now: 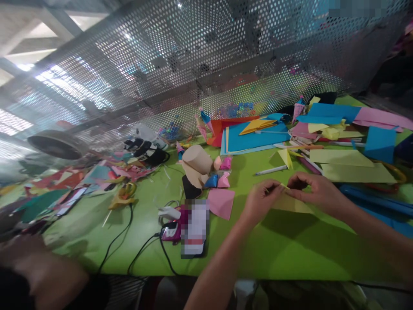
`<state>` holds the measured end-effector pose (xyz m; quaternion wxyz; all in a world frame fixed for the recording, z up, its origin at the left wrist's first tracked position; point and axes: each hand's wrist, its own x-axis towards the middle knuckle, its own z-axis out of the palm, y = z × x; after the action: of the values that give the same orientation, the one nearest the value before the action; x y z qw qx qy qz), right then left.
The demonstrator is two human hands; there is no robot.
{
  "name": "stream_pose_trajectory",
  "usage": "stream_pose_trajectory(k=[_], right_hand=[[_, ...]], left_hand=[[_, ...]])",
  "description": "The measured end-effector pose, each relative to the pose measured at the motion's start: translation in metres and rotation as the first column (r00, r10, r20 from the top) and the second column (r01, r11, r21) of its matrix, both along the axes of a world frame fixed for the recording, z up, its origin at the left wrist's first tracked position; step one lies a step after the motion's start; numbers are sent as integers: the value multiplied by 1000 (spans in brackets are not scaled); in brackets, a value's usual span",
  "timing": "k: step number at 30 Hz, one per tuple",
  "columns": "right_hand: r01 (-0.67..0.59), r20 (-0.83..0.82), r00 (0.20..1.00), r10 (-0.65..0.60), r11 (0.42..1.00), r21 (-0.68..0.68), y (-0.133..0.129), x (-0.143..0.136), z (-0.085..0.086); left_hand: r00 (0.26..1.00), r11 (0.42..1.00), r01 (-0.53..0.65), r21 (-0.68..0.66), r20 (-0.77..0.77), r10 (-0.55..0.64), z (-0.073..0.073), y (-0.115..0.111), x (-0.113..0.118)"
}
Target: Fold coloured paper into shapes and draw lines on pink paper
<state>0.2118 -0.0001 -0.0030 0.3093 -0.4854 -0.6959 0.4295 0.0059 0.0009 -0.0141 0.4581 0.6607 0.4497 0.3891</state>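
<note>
A sheet of yellow paper (292, 204) is held just above the green table, its upper edge pinched between my two hands. The fingertips of my left hand (262, 199) close on the paper's left part. My right hand (311, 191) grips the same edge close beside them, and a small narrow bit shows between the fingertips. A white pen (270, 170) and a small folded yellow piece (285, 157) lie just beyond my hands. To the right rest flat pale yellow sheets (350, 165). Left of my left hand is a square of pink paper (221, 203).
A phone (195, 230) with a blurred screen and black cables (131, 224) lie left. Behind are a beige paper roll (196, 160), blue sheets (254, 138) and a perforated metal screen (180, 73). Another person's arm (48, 271) rests at lower left, near yellow-handled scissors (125, 193).
</note>
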Motion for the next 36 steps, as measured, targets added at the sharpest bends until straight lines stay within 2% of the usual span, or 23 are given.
stream_pose_trajectory(k=[3, 8, 11, 18, 25, 30, 33, 36], right_hand=[[10, -2, 1000, -10, 1000, 27, 1, -1, -2], [18, 28, 999, -20, 998, 67, 0, -2, -2], [5, 40, 999, -8, 997, 72, 1, -1, -4], [-42, 42, 998, 41, 999, 24, 2, 0, -7], [-3, 41, 999, 3, 1000, -9, 1, 0, -6], [-29, 78, 997, 28, 1000, 11, 3, 1, -8], [-15, 43, 999, 15, 1000, 12, 4, 3, -7], [41, -52, 998, -44, 998, -56, 6, 7, -4]], left_hand=[[1000, 1000, -15, 2, -5, 15, -1, 0, 0], [996, 998, 11, -63, 93, -5, 2, 0, -1], [995, 996, 4, -90, 98, 5, 4, 0, -1], [986, 990, -107, -91, 117, 117, 2, 2, 0], [982, 984, -157, -79, 89, 164, 5, 2, -1], [995, 993, -66, -102, 62, 72, 7, 2, -4], [998, 993, -47, -105, 46, 52, 5, 4, -5], [991, 987, -109, -121, 70, 118, 5, 5, -7]])
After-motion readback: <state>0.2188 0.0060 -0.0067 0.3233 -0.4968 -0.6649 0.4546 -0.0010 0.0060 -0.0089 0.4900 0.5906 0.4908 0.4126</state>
